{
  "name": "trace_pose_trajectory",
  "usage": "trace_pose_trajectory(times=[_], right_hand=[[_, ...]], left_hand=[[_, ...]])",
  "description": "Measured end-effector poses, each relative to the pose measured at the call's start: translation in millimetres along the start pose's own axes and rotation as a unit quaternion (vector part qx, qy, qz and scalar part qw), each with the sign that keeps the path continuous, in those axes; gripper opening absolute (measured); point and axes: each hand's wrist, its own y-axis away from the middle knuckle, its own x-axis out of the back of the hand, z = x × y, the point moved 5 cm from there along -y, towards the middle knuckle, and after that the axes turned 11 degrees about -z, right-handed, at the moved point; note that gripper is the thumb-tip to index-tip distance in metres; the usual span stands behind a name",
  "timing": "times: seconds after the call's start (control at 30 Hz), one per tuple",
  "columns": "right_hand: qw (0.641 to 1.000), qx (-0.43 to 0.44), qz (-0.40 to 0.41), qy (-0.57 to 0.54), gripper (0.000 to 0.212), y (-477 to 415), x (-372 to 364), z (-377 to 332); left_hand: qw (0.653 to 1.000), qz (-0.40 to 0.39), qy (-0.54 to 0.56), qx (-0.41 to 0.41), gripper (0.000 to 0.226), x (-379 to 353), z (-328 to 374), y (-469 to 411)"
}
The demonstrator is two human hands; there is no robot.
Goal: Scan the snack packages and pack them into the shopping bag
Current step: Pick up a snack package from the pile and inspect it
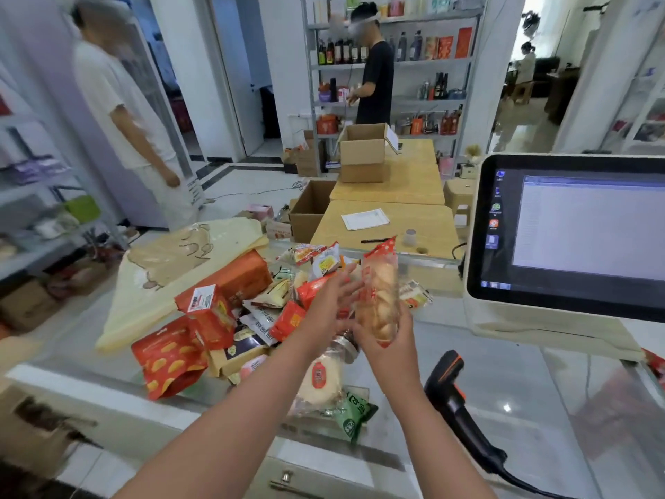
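Observation:
My right hand (387, 342) grips the lower end of a long clear snack bag with a red top (378, 289), held upright above the glass counter (539, 408). My left hand (329, 306) is beside it with straight fingers touching the bag's left side. A heap of several snack packages (230, 318), mostly red and orange, covers the counter to the left. The cream shopping bag (172, 268) lies flat behind the heap. A clear pack of round cakes (318, 381) and a green packet (354, 415) lie under my forearms. The black barcode scanner (457, 401) rests on the counter at right.
A checkout screen (572, 232) stands at the right. Wooden tables with cardboard boxes (363, 156) sit beyond the counter. Two people stand farther back, one at left, one at a shelf of bottles (424, 48). Shelving lines the left wall.

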Motion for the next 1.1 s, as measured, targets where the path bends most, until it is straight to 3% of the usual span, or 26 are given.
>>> trace_pose_trajectory(times=[0.13, 0.27, 0.37, 0.43, 0.5, 0.63, 0.73, 0.8, 0.97, 1.1], right_hand=[[0.997, 0.003, 0.004, -0.074, 0.063, -11, -27, -19], [0.986, -0.03, -0.03, -0.16, 0.055, -25, -57, -29], [0.977, -0.055, -0.05, -0.201, 0.05, -32, -82, -34], [0.973, -0.057, -0.057, -0.217, 0.053, -36, -99, -41], [0.967, -0.054, -0.072, -0.238, 0.048, -40, -121, -54], [0.947, -0.057, -0.089, -0.302, 0.037, -51, -168, -83], [0.952, -0.05, -0.08, -0.29, 0.034, -59, -209, -103], [0.953, -0.052, -0.069, -0.289, 0.03, -65, -237, -110], [0.956, -0.057, -0.035, -0.285, 0.022, -77, -299, -119], [0.955, -0.065, -0.05, -0.286, 0.029, -75, -338, -117]], left_hand=[[0.995, 0.041, -0.073, -0.059, 0.026, 34, 33, 28], [0.958, 0.189, -0.179, -0.124, 0.016, 96, 69, 60], [0.915, 0.293, -0.232, -0.154, 0.026, 167, 88, 77], [0.894, 0.322, -0.279, -0.139, 0.027, 217, 93, 80], [0.876, 0.331, -0.345, -0.07, 0.028, 268, 84, 80], [0.816, 0.244, -0.518, 0.078, 0.047, 348, 49, 78], [0.735, 0.161, -0.643, 0.141, 0.076, 383, 27, 73], [0.704, 0.109, -0.685, 0.151, 0.079, 396, 15, 67], [0.702, 0.071, -0.705, 0.067, 0.033, 423, 20, 51], [0.779, 0.029, -0.626, -0.006, 0.029, 444, 43, 49]])
